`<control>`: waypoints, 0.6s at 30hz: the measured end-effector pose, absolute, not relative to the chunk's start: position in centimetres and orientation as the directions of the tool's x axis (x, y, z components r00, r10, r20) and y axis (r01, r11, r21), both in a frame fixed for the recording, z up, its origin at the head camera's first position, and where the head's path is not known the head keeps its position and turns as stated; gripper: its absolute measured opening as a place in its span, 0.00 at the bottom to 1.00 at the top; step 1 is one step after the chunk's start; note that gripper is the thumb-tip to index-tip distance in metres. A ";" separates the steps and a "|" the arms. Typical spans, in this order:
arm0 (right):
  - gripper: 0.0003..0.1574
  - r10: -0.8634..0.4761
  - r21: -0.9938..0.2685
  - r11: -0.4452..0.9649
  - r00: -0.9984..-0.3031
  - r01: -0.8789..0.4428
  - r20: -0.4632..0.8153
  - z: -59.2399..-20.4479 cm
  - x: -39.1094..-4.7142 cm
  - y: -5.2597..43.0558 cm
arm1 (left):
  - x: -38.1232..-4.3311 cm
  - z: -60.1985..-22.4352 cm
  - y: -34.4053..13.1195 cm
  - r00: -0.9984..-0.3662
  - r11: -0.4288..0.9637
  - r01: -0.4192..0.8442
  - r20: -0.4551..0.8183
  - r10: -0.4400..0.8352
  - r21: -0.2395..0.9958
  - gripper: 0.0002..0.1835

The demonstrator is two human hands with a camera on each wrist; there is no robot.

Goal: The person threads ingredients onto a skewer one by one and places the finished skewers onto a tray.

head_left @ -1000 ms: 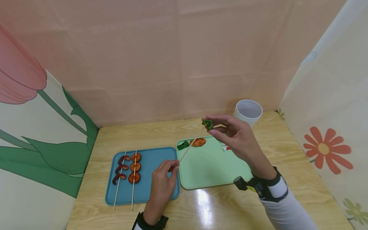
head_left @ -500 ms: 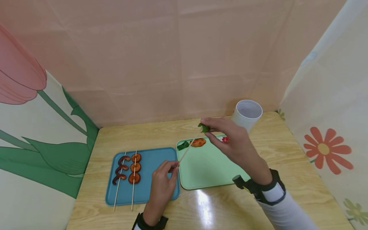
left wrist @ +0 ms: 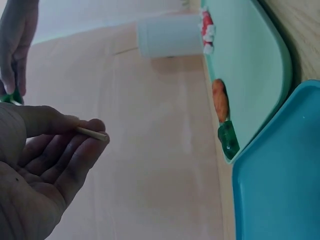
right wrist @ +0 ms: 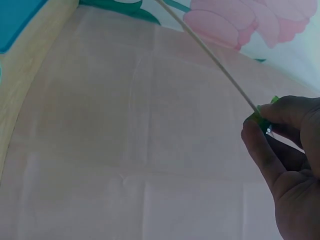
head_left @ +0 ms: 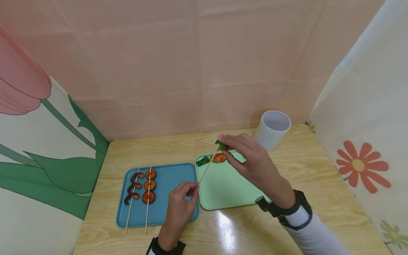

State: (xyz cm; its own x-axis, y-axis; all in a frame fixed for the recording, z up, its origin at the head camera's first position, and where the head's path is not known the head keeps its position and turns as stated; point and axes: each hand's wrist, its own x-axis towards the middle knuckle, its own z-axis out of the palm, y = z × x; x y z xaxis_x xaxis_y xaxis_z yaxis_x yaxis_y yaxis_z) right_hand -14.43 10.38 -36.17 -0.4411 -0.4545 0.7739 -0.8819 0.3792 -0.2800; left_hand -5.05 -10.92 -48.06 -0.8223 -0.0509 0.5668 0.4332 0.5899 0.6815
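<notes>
My left hand (head_left: 181, 203) pinches a thin wooden skewer (head_left: 208, 169) low down, and its blunt end pokes out between thumb and fingers in the left wrist view. The skewer slants up to the right. At its upper end, my right hand (head_left: 255, 159) pinches a curled green pepper piece (head_left: 222, 146) between thumb and fingers. In the right wrist view the skewer meets the pepper piece (right wrist: 257, 120); whether it passes right through is hidden by the fingers. Both hands are raised, the right one over a pale green tray (head_left: 223, 191).
On the green tray lie another dark green piece (head_left: 203, 161), an orange-brown piece (head_left: 219, 158) and red-and-white pieces (left wrist: 207, 31). The blue tray (head_left: 172, 173) bears skewered curved brown pieces (head_left: 133, 187) and skewered round slices (head_left: 149, 185). A white cup (head_left: 272, 131) stands at the back right.
My right hand has moved left and slightly down with the pepper piece, nearer to my left hand. It now covers the red-and-white pieces in the head view. The left hand has barely moved.
</notes>
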 end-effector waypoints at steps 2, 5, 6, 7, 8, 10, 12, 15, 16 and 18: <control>0.27 -0.457 -0.272 0.378 -0.434 -0.885 0.776 -36.2 -14.4 10.3 | -5.1 -48.1 -11.0 -0.817 0.589 0.439 0.574 -0.052 0.679 0.10; 0.27 -0.454 -0.263 0.378 -0.426 -0.887 0.783 -36.4 -14.3 10.1 | -5.1 -48.3 -11.0 -0.808 0.581 0.457 0.587 -0.045 0.673 0.10; 0.27 -0.453 -0.261 0.380 -0.424 -0.888 0.784 -36.4 -14.3 10.0 | -5.2 -48.4 -11.0 -0.804 0.578 0.464 0.593 -0.042 0.671 0.10; 0.27 -0.451 -0.260 0.381 -0.423 -0.887 0.786 -36.5 -14.3 9.9 | -5.2 -48.5 -11.1 -0.801 0.574 0.471 0.597 -0.040 0.670 0.10; 0.27 -0.448 -0.257 0.384 -0.422 -0.887 0.788 -36.5 -14.3 9.8 | -5.2 -48.6 -11.1 -0.797 0.572 0.477 0.603 -0.038 0.667 0.10; 0.28 -0.442 -0.257 0.397 -0.429 -0.881 0.788 -36.8 -14.2 9.6 | -5.3 -48.8 -11.1 -0.787 0.579 0.487 0.616 -0.034 0.654 0.08; 0.27 -0.432 -0.263 0.409 -0.439 -0.874 0.788 -37.0 -14.2 9.4 | -5.3 -48.9 -11.1 -0.785 0.603 0.474 0.618 -0.040 0.642 0.07; 0.26 -0.415 -0.275 0.428 -0.457 -0.861 0.786 -37.4 -14.0 9.3 | -5.2 -48.9 -11.2 -0.798 0.652 0.421 0.599 -0.066 0.631 0.07; 0.27 -0.410 -0.279 0.429 -0.461 -0.859 0.787 -37.5 -14.0 9.2 | -5.2 -48.9 -11.2 -0.808 0.661 0.397 0.584 -0.078 0.637 0.08; 0.28 -0.406 -0.274 0.424 -0.452 -0.863 0.795 -37.6 -13.9 9.2 | -5.2 -48.9 -11.2 -0.823 0.678 0.359 0.560 -0.093 0.641 0.10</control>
State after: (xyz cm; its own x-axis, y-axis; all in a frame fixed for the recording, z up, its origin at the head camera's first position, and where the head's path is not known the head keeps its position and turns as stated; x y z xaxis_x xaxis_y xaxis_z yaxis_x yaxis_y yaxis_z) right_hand -13.95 9.18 -37.57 -0.4518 -0.4056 0.7946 -0.8632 0.4238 -0.2744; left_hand -5.18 -11.20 -48.91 -0.8234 -0.0934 0.5597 0.3589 0.6783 0.6412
